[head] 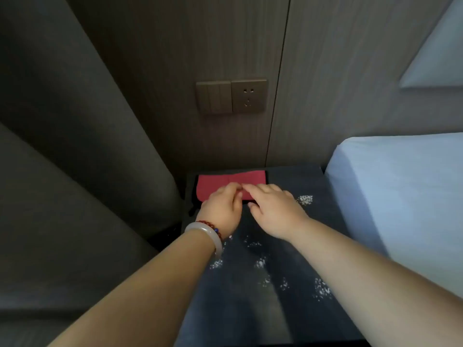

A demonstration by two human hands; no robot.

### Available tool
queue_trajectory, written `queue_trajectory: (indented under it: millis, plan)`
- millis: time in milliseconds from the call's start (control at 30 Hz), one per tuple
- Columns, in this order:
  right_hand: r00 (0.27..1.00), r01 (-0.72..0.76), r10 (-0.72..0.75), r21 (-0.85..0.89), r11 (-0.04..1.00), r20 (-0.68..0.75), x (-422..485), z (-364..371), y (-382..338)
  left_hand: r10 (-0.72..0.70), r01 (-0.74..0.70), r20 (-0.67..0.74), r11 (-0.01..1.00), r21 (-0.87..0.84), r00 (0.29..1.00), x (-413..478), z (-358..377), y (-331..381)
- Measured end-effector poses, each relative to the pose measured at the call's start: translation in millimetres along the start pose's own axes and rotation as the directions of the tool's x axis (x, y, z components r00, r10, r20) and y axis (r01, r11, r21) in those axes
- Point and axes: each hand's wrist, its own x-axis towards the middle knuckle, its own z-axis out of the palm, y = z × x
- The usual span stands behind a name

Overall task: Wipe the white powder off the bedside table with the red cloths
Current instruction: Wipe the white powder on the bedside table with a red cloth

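Observation:
A dark bedside table (283,319) carries several patches of white powder: one at the back right (305,199) and others scattered across the near half (260,264). Folded red cloths (218,182) lie at the table's back left corner, against the wall. My left hand (223,209), with a pale bangle and a bead bracelet on the wrist, rests on the cloths' front edge with its fingers curled. My right hand (273,209) lies beside it, palm down, fingers touching the same edge. Whether either hand grips the cloth is hidden by the fingers.
A bed with a pale blue sheet (400,196) borders the table on the right. A dark grey upholstered piece (75,196) stands on the left. On the wood wall behind hang a switch plate and a socket (231,96).

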Motion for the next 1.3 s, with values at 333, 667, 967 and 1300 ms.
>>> queue_trajectory:
  millis: [333,667,967,1300]
  plan:
    - [0.999,-0.026,0.025,-0.044,0.999,-0.030,-23.3,39.7,11.9,0.055,-0.055,-0.011,0.998,-0.005,0.998,-15.7,37.9,-21.7]
    - [0.996,-0.075,0.072,-0.043,0.996,-0.060,-47.8,77.4,5.1,-0.009,0.006,0.032,0.995,0.097,0.999,-45.1,51.3,-46.0]
    - [0.971,-0.231,0.229,-0.016,0.973,-0.069,-51.7,103.8,15.2,0.035,-0.039,0.021,0.978,0.206,0.999,-35.5,56.4,-71.3]
    - [0.968,-0.250,0.249,-0.024,0.968,-0.043,-14.5,119.6,30.8,0.000,-0.008,0.028,0.955,0.296,1.000,20.1,65.3,-88.6]
